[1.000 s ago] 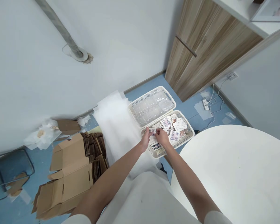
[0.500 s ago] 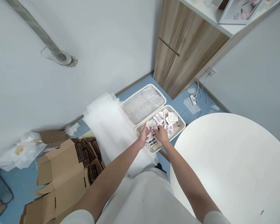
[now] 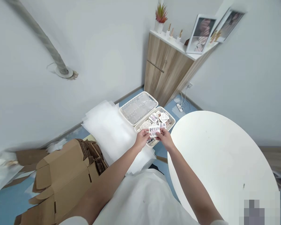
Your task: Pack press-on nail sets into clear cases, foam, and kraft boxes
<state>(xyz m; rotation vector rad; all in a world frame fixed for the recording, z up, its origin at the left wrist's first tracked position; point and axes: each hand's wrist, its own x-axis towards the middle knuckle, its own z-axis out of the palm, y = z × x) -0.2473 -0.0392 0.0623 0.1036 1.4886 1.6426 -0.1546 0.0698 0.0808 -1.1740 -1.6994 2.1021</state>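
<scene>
Between both hands is a white card (image 3: 154, 131) with rows of small oval pieces, held up above a white basket. My left hand (image 3: 141, 139) pinches its left edge, and my right hand (image 3: 165, 139) grips its right edge. Below and behind the card, the near basket (image 3: 173, 120) holds many similar cards, some with purple, dark or brownish pieces. A second white basket (image 3: 138, 107), touching it at the back left, contains clear plastic packs.
Left of the baskets lie white foam sheets (image 3: 107, 134) and flattened cardboard boxes (image 3: 67, 168). A round white table (image 3: 215, 156) stands close on the right. Behind are a wooden cabinet (image 3: 166, 68) and a power strip (image 3: 179, 107).
Both hands have lifted a card out of the near basket and hold it above. The view has tilted up and to the right, showing the cabinet top with its plant and frames.
</scene>
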